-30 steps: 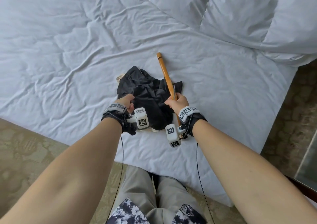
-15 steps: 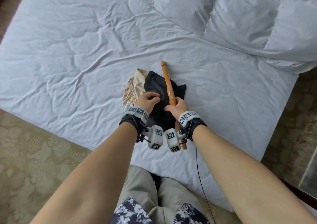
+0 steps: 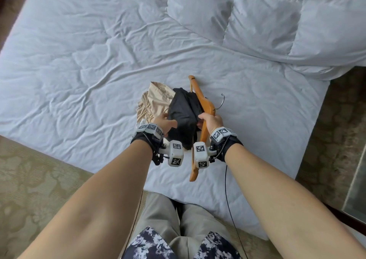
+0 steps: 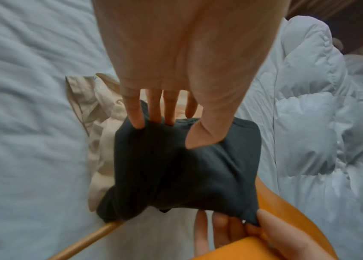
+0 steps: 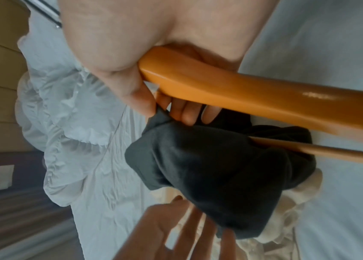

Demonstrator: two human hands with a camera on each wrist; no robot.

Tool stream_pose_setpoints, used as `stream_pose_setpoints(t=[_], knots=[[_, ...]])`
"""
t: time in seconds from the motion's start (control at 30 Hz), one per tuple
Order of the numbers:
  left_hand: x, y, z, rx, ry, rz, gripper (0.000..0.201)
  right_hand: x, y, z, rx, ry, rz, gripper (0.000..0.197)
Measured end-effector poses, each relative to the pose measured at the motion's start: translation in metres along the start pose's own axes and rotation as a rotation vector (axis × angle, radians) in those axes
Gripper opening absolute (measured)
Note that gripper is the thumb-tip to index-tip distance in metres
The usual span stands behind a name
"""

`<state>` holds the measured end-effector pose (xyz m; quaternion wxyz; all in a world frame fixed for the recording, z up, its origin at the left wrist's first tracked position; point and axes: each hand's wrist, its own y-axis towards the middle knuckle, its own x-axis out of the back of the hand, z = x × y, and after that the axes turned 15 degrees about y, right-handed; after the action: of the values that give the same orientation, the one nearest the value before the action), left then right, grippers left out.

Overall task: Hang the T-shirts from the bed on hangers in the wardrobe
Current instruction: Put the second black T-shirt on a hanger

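Standing over the bed, I hold the black T-shirt stretched above a beige garment. My right hand grips the wooden hanger and pinches one hem; my left hand pinches the other edge. Bunched fabric could snag on the hanger's arm.

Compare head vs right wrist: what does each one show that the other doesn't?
Head only: the hanger's metal hook, the beige T-shirt lying spread beside the black one, both forearms, the carpet.

Right wrist only: the right hand wraps the wooden hanger while its thumb and fingers pinch an edge of the black T-shirt; a padded wall behind the bed.

Both: the left hand at the black shirt, the white sheet, the duvet.
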<state>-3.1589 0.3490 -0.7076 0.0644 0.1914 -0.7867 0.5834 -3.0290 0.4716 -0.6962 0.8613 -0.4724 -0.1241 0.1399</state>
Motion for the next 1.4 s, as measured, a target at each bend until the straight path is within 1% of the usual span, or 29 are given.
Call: stream_pose_setpoints(t=[0.07,0.1,0.23,0.3,0.37,0.4,0.43,0.47,0.5,0.57,0.6,0.63,0.7,0.77,0.87,0.9,0.97,1.03,1.1,1.13,1.17,1.23,1.27,1.33,1.4], knots=[[-0.006,-0.001,0.000,0.013,0.025,0.049,0.073,0.003,-0.004,0.002,0.005,0.098,0.003,0.008],[-0.009,-0.002,-0.001,0.020,0.035,0.052,0.076,0.004,-0.006,0.004,0.009,0.149,0.009,0.006],[-0.012,-0.009,-0.005,0.069,0.050,0.019,0.086,0.009,-0.016,0.012,0.023,0.246,0.021,0.005],[-0.009,-0.017,-0.011,0.096,0.127,0.022,0.078,0.011,-0.021,0.018,0.040,0.253,0.022,0.005],[-0.005,-0.025,-0.018,0.124,0.103,0.126,0.073,0.014,-0.029,0.026,0.070,0.245,0.023,0.007],[-0.004,-0.025,-0.019,0.117,0.056,0.158,0.080,0.015,-0.034,0.031,0.089,0.242,0.031,0.009],[-0.002,-0.022,-0.018,0.109,0.017,0.175,0.092,0.016,-0.040,0.035,0.111,0.230,0.039,0.010],[-0.001,-0.012,-0.014,0.113,-0.029,0.151,0.102,0.017,-0.045,0.041,0.142,0.203,0.048,0.011],[0.002,-0.009,-0.013,0.125,-0.092,0.124,0.097,0.016,-0.051,0.046,0.175,0.167,0.052,0.011],[0.010,-0.024,-0.021,0.115,-0.269,-0.002,0.055,0.017,-0.064,0.056,0.252,0.080,0.051,0.012],[0.015,-0.037,-0.027,0.096,-0.324,-0.052,0.038,0.017,-0.070,0.062,0.294,0.033,0.050,0.011],[0.020,-0.056,-0.037,0.048,-0.356,-0.077,0.029,0.018,-0.076,0.067,0.331,0.001,0.047,0.009],[0.028,-0.078,-0.052,-0.014,-0.397,-0.095,0.031,0.019,-0.085,0.077,0.384,-0.043,0.047,0.007],[0.034,-0.103,-0.069,-0.068,-0.476,-0.079,0.032,0.021,-0.096,0.089,0.416,-0.069,0.062,0.003],[0.040,-0.134,-0.092,-0.127,-0.547,-0.071,0.041,0.023,-0.111,0.105,0.449,-0.096,0.112,0.008],[0.043,-0.143,-0.098,-0.147,-0.555,-0.060,0.042,0.023,-0.118,0.111,0.464,-0.108,0.148,0.002],[0.049,-0.160,-0.111,-0.191,-0.601,-0.050,0.041,0.025,-0.128,0.122,0.500,-0.177,0.224,0.014],[0.058,-0.176,-0.123,-0.251,-0.602,-0.052,0.037,0.027,-0.142,0.133,0.522,-0.297,0.292,0.012],[0.066,-0.192,-0.133,-0.310,-0.599,-0.053,0.036,0.027,-0.153,0.142,0.549,-0.411,0.349,0.031],[0.070,-0.199,-0.138,-0.342,-0.606,-0.051,0.033,0.026,-0.161,0.146,0.556,-0.451,0.355,0.037],[0.075,-0.210,-0.145,-0.371,-0.594,-0.063,0.027,0.026,-0.168,0.151,0.577,-0.478,0.364,0.038],[0.084,-0.232,-0.156,-0.432,-0.572,-0.079,0.012,0.023,-0.180,0.161,0.599,-0.444,0.385,0.028],[0.089,-0.241,-0.161,-0.476,-0.573,-0.080,0.010,0.021,-0.190,0.167,0.610,-0.408,0.384,0.023],[0.099,-0.259,-0.170,-0.547,-0.586,-0.091,0.013,0.015,-0.205,0.180,0.655,-0.343,0.349,0.018],[0.110,-0.275,-0.177,-0.601,-0.597,-0.098,0.017,0.010,-0.219,0.194,0.689,-0.292,0.323,0.017]])
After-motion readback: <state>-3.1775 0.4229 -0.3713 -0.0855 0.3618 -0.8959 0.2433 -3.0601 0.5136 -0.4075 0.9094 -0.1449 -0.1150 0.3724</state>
